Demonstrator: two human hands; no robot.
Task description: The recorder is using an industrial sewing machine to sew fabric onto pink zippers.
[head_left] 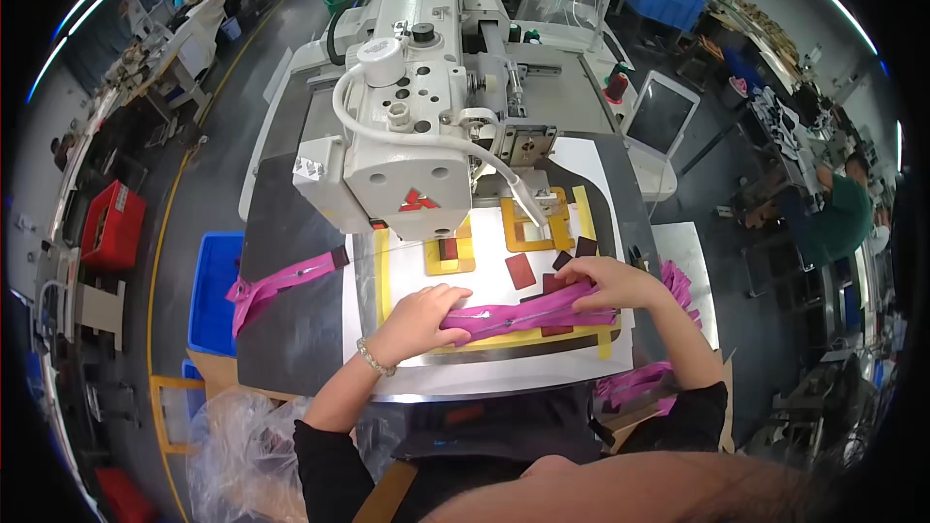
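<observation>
A long magenta zipper strip [523, 313] lies horizontally across the white work board [572, 358] beneath a white sewing machine [407, 174]. My left hand [426, 320] grips the strip at its left part, fingers curled over it, while my right hand [610, 286] grips it toward the right. Beyond the strip are small dark red patches [519, 270], black patches and yellow template frames [450, 257]. Another magenta zipper [271, 286] with a dark end lies on the dark tabletop at the left, and more magenta strips [678, 286] are bunched past my right hand.
A blue bin [208, 305] stands beside the table's left edge, with crumpled clear plastic [242, 450] below. A tablet screen [662, 121] and thread cones [616, 87] are at the right rear. A co-worker in green [833, 218] is at another bench on the right.
</observation>
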